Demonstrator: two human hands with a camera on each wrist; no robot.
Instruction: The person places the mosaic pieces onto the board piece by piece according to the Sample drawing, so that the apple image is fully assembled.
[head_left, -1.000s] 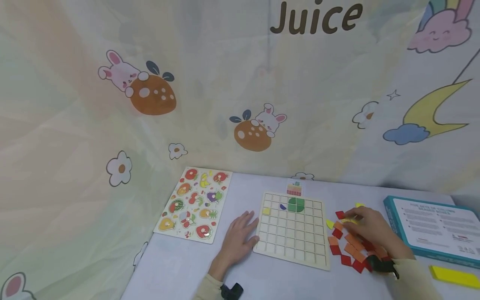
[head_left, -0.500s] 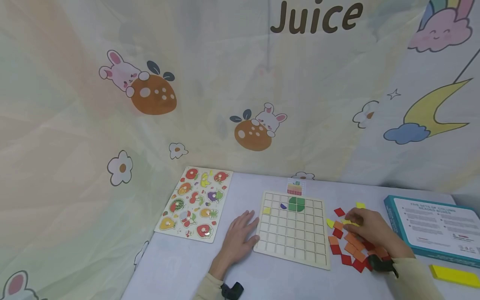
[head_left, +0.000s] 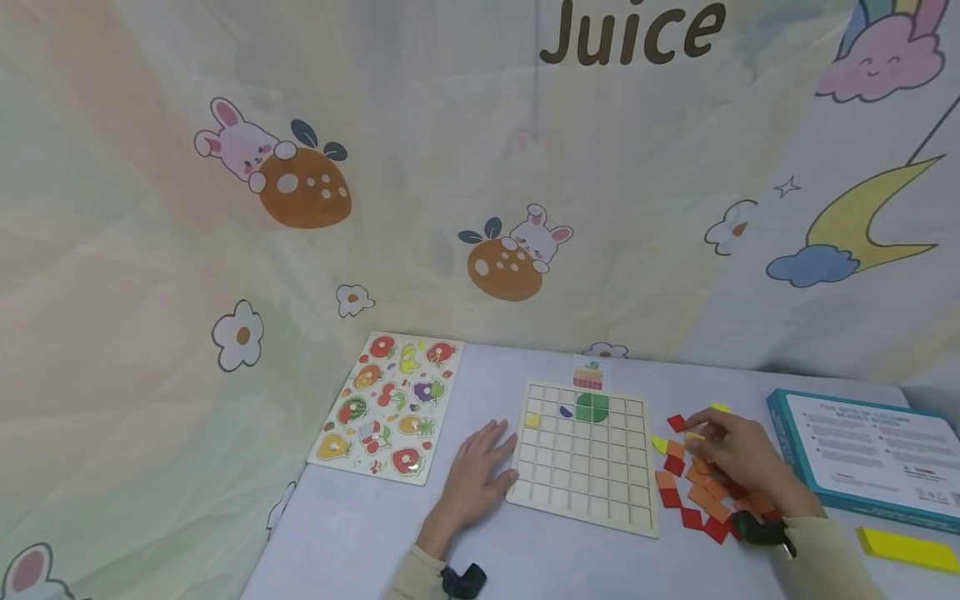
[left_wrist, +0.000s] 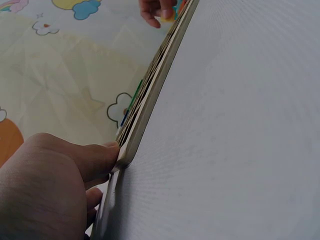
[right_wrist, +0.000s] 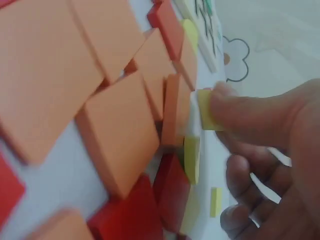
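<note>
My right hand (head_left: pixel 738 454) pinches a small yellow tile (right_wrist: pixel 205 110) between thumb and finger, just above a loose pile of flat tiles. Orange tiles (right_wrist: pixel 119 132) and red tiles (head_left: pixel 692 518) make up most of that pile, with a few yellow ones among them. At the left side of the wooden grid board (head_left: pixel 581 479), my left hand (head_left: pixel 476 473) lies with its fingers extended. Its thumb touches the board's edge in the left wrist view. On the board sit green rounded pieces (head_left: pixel 592 407), a small blue piece (head_left: pixel 566 411) and a yellow square (head_left: pixel 532 420).
A small picture card (head_left: pixel 590 372) lies behind the grid board. To the left is a fruit puzzle board (head_left: pixel 382 410). A teal-edged box (head_left: pixel 873 454) stands at the right, with a yellow block (head_left: pixel 907 550) in front. A printed cloth (head_left: pixel 405 167) hangs behind the table.
My right hand has lifted slightly and moved a little left with a yellow tile between thumb and finger. The left hand and the pieces on the board stay where they were.
</note>
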